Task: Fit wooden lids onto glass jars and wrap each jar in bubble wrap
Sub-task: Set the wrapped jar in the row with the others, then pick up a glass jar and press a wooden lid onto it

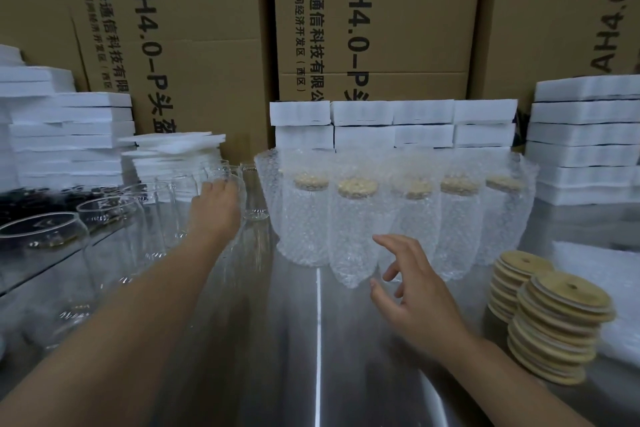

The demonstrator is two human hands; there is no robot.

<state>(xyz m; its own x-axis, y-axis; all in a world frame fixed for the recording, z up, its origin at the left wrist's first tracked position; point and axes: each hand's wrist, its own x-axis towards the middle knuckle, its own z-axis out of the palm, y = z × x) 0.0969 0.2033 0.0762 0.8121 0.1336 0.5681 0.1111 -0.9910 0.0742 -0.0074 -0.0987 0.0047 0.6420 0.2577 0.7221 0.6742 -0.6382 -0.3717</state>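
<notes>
- The left hand [216, 204] reaches out to the left-centre of the steel desk [311, 340]; its grip is curled over the rim of an upright, lidless glass jar [239, 236], with the back of the hand toward the camera and the fingertips hidden behind the glass
- The right hand [415, 291] hovers above the desk just in front of the wrapped jars [353, 229]; its grip is apart, fingers spread and loosely bent, holding nothing
- Five wrapped jars stand in a row at the middle of the desk, each sleeved in bubble wrap with a wooden lid showing through near the top
- The other bare glass jars [114, 243] stand crowded together at the left, all upright and without lids
- Two stacks of round wooden lids [561, 322] sit at the right of the desk, touching each other, to the right of the right hand
- A loose sheet of bubble wrap [609, 288] lies at the right edge, just beyond the lid stacks
- White foam blocks [391, 125] are piled along the back of the desk behind the wrapped jars and at both sides
- Printed cardboard boxes [398, 28] stand behind the foam
</notes>
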